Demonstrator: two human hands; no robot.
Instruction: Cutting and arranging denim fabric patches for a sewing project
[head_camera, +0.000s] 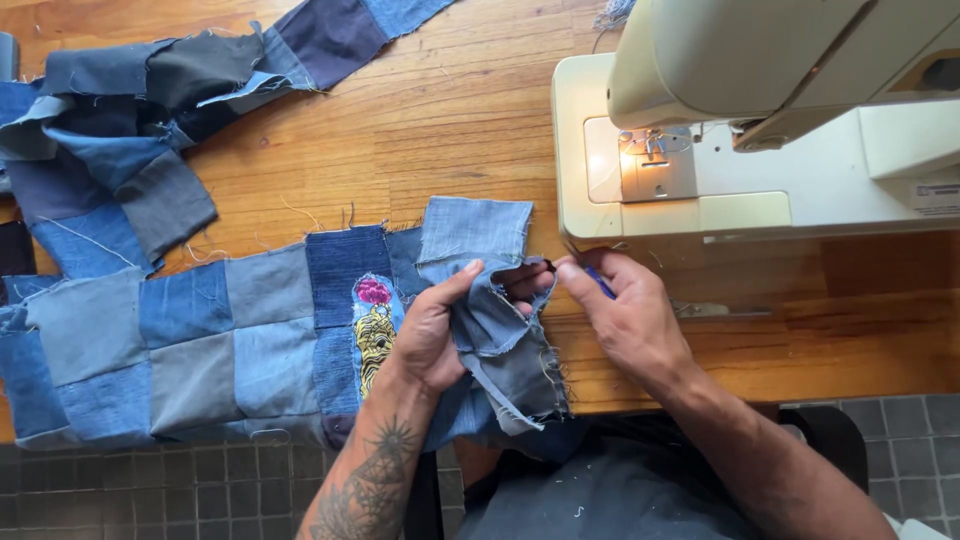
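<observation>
A denim patchwork panel (190, 345) of blue and grey squares lies across the wooden table's front left. My left hand (432, 330) grips its right end, where the fabric is folded and bunched. My right hand (625, 315) pinches a small blue-handled tool (598, 281) at the fabric's frayed edge, right by my left fingertips. A light blue patch (475, 228) sticks up behind my hands. One patch carries a yellow and pink embroidered figure (374, 330).
A cream sewing machine (760, 150) stands at the back right, its needle area (652, 150) lit. A second strip of joined denim patches (150, 110) curls over the table's back left. Grey floor tiles (180, 490) show below the table's edge.
</observation>
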